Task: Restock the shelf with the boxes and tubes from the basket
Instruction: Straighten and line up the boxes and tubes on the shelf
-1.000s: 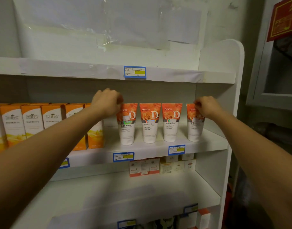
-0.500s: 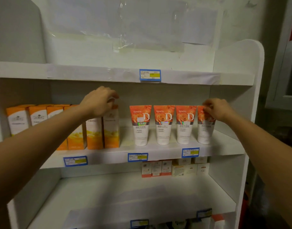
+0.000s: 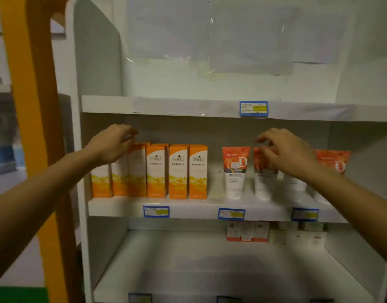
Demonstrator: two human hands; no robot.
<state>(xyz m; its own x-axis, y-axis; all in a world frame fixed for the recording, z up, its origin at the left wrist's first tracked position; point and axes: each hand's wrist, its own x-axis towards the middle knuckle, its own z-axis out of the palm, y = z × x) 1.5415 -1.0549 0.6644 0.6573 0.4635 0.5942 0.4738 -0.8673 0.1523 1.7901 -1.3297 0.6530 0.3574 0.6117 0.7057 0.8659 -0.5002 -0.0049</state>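
Note:
A row of several orange and white boxes (image 3: 178, 171) stands upright on the left half of the middle shelf (image 3: 194, 209). My left hand (image 3: 113, 143) lies over the tops of the leftmost boxes, fingers curled toward the third one; whether it grips a box is unclear. To the right stand orange and white tubes (image 3: 235, 171), caps down. My right hand (image 3: 284, 154) hovers in front of the second and third tubes with its fingers apart, holding nothing. Another tube (image 3: 334, 162) shows past my wrist. No basket is in view.
Small boxes (image 3: 247, 231) sit at the back right of the lower shelf (image 3: 210, 270). The top shelf carries a blue price label (image 3: 253, 108). An orange post (image 3: 30, 106) rises just left of the white shelf unit. A gap separates the boxes from the tubes.
The view has swung left and come closer. My left hand moved from the row's right end to the leftmost boxes. My right hand left the far-right tube and opened near the second tube.

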